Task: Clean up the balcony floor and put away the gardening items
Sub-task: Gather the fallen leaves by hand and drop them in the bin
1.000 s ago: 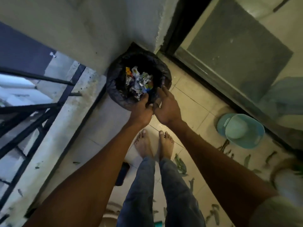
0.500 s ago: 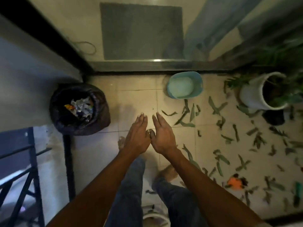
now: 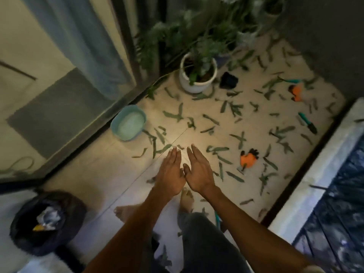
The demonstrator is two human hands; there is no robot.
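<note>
Bin bag (image 3: 47, 221) sits far left w/ trash already in it, well apart from the mess, so carrying handfuls over prob drops bits on the way. Teal tub (image 3: 128, 123) is by the door track, easy to kick. Both hands empty, fingers straight, held side by side, thumbs nearly touching: left hand (image 3: 171, 172), right hand (image 3: 199, 171). Leaves (image 3: 216, 149) are scattered all over the floor. Bare feet + orange glove (image 3: 248, 157) and teal trowel (image 3: 307, 123) lying loose = could step on smth. White pot (image 3: 198, 79) could tip if bumped.
</note>
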